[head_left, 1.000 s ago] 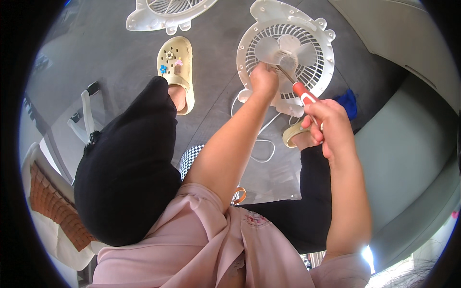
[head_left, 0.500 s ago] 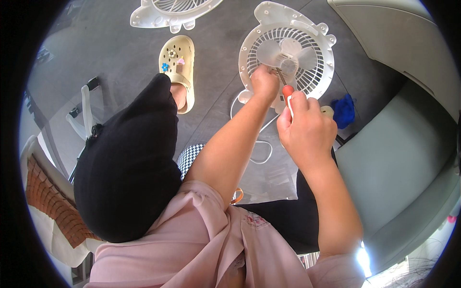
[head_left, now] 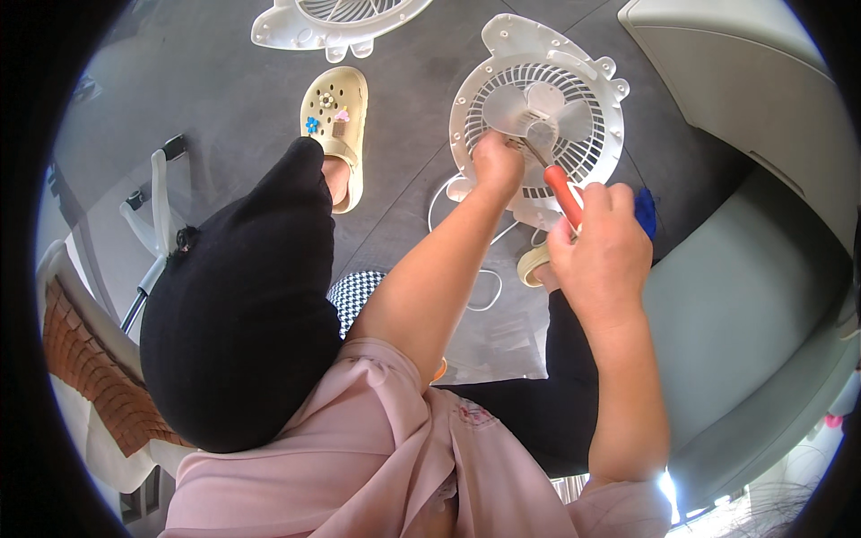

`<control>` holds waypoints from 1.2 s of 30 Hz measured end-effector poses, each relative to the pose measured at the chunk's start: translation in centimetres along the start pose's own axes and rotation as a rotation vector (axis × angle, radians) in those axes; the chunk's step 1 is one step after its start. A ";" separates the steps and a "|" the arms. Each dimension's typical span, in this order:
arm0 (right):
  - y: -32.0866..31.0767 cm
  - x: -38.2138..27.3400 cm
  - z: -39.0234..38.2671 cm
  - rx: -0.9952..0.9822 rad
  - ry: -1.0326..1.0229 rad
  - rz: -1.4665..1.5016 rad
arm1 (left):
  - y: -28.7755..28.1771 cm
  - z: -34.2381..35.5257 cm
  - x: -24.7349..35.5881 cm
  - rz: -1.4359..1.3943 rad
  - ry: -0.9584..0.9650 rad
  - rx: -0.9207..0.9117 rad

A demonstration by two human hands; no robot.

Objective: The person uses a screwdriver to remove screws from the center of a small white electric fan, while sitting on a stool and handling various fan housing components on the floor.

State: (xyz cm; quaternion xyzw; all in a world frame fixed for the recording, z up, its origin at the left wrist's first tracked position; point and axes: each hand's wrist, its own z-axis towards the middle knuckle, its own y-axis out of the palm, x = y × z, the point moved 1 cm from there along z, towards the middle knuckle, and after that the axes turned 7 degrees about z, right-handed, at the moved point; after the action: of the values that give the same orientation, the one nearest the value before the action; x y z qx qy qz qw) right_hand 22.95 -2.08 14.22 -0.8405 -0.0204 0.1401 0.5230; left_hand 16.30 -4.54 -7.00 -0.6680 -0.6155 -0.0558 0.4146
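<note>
Fan (head_left: 542, 95) on floor (head_left: 395, 134). Right hand (head_left: 604, 247) grip wrapped round driver (head_left: 562, 191), tip by left hand (head_left: 499, 163); left grip hidden, can't tell. Best: driver square, firm push, fan braced.

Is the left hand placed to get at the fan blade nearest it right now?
Probably yes: the left hand is at the white fan housing, close to that blade, with nothing visible between them. The red-handled screwdriver in the right hand points in from the right.
</note>
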 end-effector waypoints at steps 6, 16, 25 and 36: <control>1.5 -0.4 0.2 0.028 0.152 0.119 | -0.3 -0.6 1.3 -0.017 -0.037 -0.006; -0.4 0.1 0.1 -0.112 0.145 -0.016 | 0.1 -0.1 0.4 -0.019 -0.076 -0.019; 0.2 -0.4 1.4 -0.104 0.388 0.283 | 0.0 0.2 0.4 -0.028 -0.024 -0.017; 0.1 -0.2 0.0 0.026 -0.033 0.027 | 0.0 -0.1 0.7 -0.032 0.010 0.024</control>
State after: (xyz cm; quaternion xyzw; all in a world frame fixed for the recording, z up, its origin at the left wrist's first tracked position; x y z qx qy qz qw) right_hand 22.80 -2.16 14.19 -0.8313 -0.0158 0.1611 0.5317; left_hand 16.50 -4.05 -6.50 -0.6529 -0.6245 -0.0585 0.4246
